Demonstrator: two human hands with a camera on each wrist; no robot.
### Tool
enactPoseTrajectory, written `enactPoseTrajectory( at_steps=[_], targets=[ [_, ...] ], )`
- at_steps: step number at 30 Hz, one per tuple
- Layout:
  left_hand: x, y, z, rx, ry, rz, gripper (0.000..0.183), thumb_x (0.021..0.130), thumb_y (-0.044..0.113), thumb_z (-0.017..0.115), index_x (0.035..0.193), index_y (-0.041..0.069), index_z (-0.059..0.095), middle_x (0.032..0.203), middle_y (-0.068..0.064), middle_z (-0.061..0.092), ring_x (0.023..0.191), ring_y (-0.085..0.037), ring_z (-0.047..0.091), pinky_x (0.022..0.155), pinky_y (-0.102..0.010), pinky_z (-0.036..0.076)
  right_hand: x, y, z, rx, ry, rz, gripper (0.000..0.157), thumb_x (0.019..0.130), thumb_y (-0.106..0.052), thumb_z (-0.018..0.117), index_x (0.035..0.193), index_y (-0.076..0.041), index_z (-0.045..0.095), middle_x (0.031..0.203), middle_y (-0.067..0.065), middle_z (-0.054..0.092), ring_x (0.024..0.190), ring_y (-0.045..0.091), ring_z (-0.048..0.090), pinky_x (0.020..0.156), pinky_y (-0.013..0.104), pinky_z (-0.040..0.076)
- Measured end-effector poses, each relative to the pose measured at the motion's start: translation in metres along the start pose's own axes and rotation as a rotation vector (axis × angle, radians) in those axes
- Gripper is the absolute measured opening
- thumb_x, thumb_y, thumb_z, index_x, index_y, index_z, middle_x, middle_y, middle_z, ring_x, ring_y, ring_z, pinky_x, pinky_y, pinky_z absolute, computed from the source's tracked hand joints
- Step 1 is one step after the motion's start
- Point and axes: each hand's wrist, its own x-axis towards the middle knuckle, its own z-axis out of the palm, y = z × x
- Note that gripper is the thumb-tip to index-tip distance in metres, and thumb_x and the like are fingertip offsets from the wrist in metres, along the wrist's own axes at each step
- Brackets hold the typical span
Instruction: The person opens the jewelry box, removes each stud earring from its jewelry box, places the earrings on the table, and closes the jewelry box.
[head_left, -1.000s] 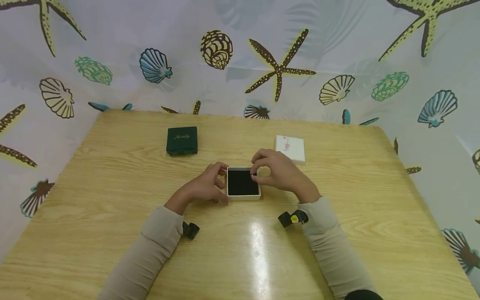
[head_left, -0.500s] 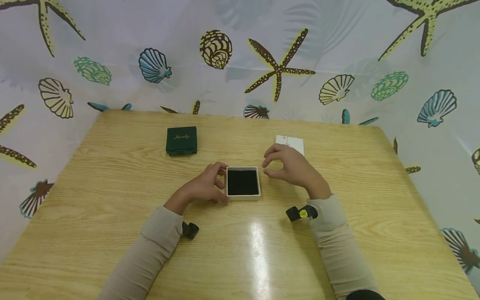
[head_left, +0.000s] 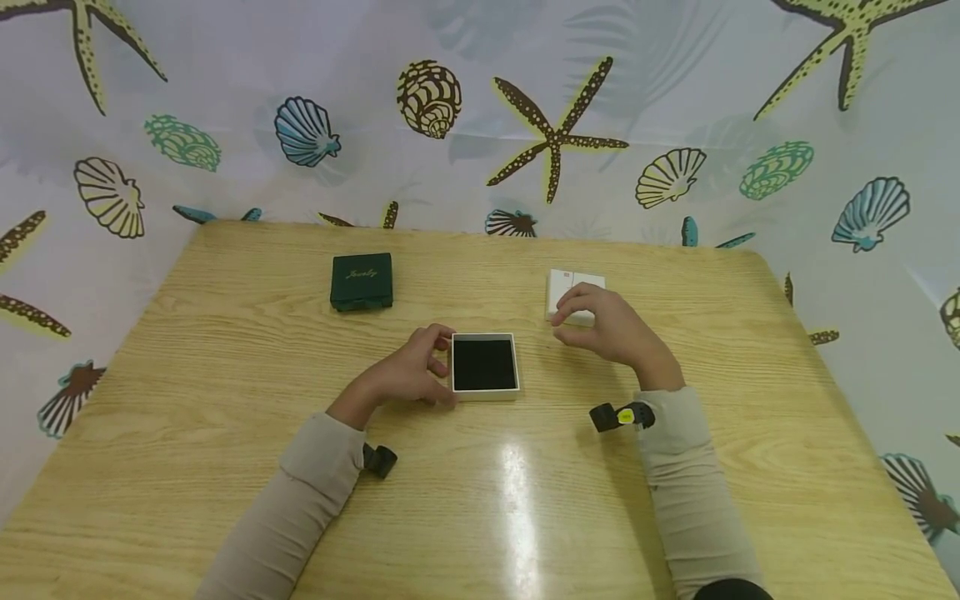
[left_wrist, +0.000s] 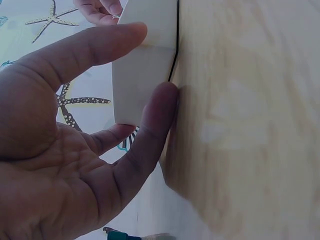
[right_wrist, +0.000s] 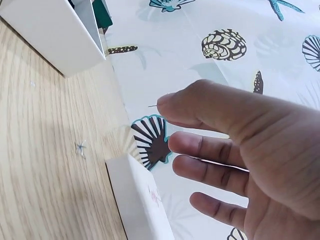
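A shallow white box point(head_left: 484, 396) with a black pad inside stands uncovered at mid-table. My left hand point(head_left: 408, 367) holds it by its left side, and in the left wrist view the thumb point(left_wrist: 120, 40) and fingers lie along the box wall point(left_wrist: 150, 65). Right of the box, my right hand point(head_left: 607, 325) is raised, thumb and forefinger pinching a tiny silvery earring. Only a thin earring post point(right_wrist: 153, 106) sticks out from the fingertips in the right wrist view; the rest is hidden. A small star-shaped silvery piece point(right_wrist: 80, 148) lies on the table below.
Behind the right hand lies a white lid point(head_left: 562, 287) with red print, partly covered by that hand. A dark green jewelry box point(head_left: 362, 282) sits at the back left of the wooden table point(head_left: 247, 333). A shell-patterned cloth point(head_left: 337, 192) hangs behind.
My right hand has lifted away from the white box's right edge and moved right toward the white lid, still pinching the small earring. The left hand and the box have stayed put.
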Motion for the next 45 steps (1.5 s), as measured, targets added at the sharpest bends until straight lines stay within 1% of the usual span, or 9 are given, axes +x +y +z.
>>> enactPoseTrajectory(
  at_steps=[7, 11, 15, 21, 26, 30, 34, 40, 45],
  targets=[
    [0.001, 0.000, 0.000, -0.002, 0.002, -0.001, 0.089, 0.071, 0.008, 0.080, 0.141, 0.018, 0.026, 0.140, -0.009, 0.028, 0.112, -0.028, 0.049, 0.066, -0.033, 0.055, -0.003, 0.008, -0.003, -0.006, -0.009, 0.076, 0.010, 0.082, -0.016, 0.072, 0.091, -0.011, 0.072, 0.106, 0.007, 0.062, 0.105, 0.023, 0.055, 0.093, 0.046, 0.046],
    [0.001, 0.000, 0.000, -0.005, 0.004, -0.002, 0.089, 0.071, 0.008, 0.080, 0.141, 0.018, 0.026, 0.140, -0.009, 0.028, 0.112, -0.028, 0.049, 0.066, -0.032, 0.055, -0.005, 0.012, -0.004, -0.007, -0.022, 0.116, 0.011, 0.083, -0.016, 0.071, 0.091, -0.011, 0.072, 0.106, 0.007, 0.063, 0.104, 0.024, 0.055, 0.094, 0.046, 0.046],
    [0.000, 0.001, 0.000, -0.005, 0.003, 0.000, 0.090, 0.071, 0.008, 0.080, 0.141, 0.017, 0.026, 0.140, -0.011, 0.028, 0.111, -0.028, 0.049, 0.065, -0.032, 0.055, -0.006, 0.015, -0.005, 0.001, -0.032, 0.138, 0.010, 0.083, -0.016, 0.071, 0.091, -0.010, 0.071, 0.105, 0.008, 0.063, 0.102, 0.024, 0.056, 0.093, 0.046, 0.046],
    [0.000, 0.000, 0.001, 0.000, 0.004, 0.000, 0.090, 0.071, 0.008, 0.080, 0.141, 0.016, 0.026, 0.140, -0.011, 0.029, 0.111, -0.028, 0.049, 0.065, -0.032, 0.054, -0.008, 0.018, -0.004, 0.018, -0.051, 0.147, 0.009, 0.084, -0.016, 0.070, 0.091, -0.011, 0.070, 0.104, 0.008, 0.064, 0.103, 0.026, 0.057, 0.094, 0.046, 0.045],
    [0.000, 0.000, 0.001, -0.002, 0.005, -0.002, 0.089, 0.071, 0.008, 0.080, 0.141, 0.017, 0.026, 0.140, -0.010, 0.029, 0.111, -0.028, 0.049, 0.065, -0.032, 0.055, -0.008, 0.020, -0.002, 0.049, -0.108, 0.213, 0.008, 0.084, -0.013, 0.069, 0.092, -0.010, 0.070, 0.101, 0.007, 0.065, 0.099, 0.023, 0.058, 0.092, 0.044, 0.046],
    [0.001, 0.000, 0.000, -0.007, 0.006, -0.002, 0.089, 0.071, 0.009, 0.080, 0.141, 0.018, 0.026, 0.140, -0.009, 0.029, 0.111, -0.028, 0.049, 0.065, -0.032, 0.054, -0.008, 0.022, 0.000, 0.049, -0.150, 0.270, 0.009, 0.084, -0.013, 0.069, 0.092, -0.011, 0.071, 0.101, 0.006, 0.065, 0.095, 0.020, 0.056, 0.087, 0.038, 0.047],
    [0.002, -0.002, 0.000, -0.014, 0.004, -0.002, 0.090, 0.071, 0.009, 0.080, 0.141, 0.018, 0.026, 0.141, -0.009, 0.029, 0.111, -0.028, 0.048, 0.065, -0.032, 0.054, -0.007, 0.023, 0.003, 0.043, -0.160, 0.283, 0.008, 0.084, -0.014, 0.069, 0.092, -0.011, 0.070, 0.101, 0.007, 0.065, 0.093, 0.021, 0.055, 0.084, 0.035, 0.045],
    [0.002, -0.002, 0.000, -0.017, 0.003, -0.012, 0.090, 0.070, 0.009, 0.081, 0.141, 0.019, 0.025, 0.140, -0.009, 0.028, 0.112, -0.028, 0.048, 0.065, -0.032, 0.055, -0.005, 0.022, 0.007, 0.001, -0.177, 0.269, 0.008, 0.084, -0.012, 0.069, 0.091, -0.010, 0.071, 0.101, 0.008, 0.066, 0.096, 0.023, 0.056, 0.088, 0.040, 0.046],
    [0.002, -0.002, 0.000, -0.017, 0.004, -0.017, 0.091, 0.070, 0.009, 0.080, 0.141, 0.019, 0.025, 0.140, -0.008, 0.027, 0.112, -0.028, 0.047, 0.064, -0.032, 0.055, -0.007, 0.024, 0.007, -0.046, -0.193, 0.308, 0.009, 0.085, -0.014, 0.068, 0.093, -0.010, 0.071, 0.099, 0.008, 0.068, 0.094, 0.022, 0.059, 0.088, 0.042, 0.048]
  ],
)
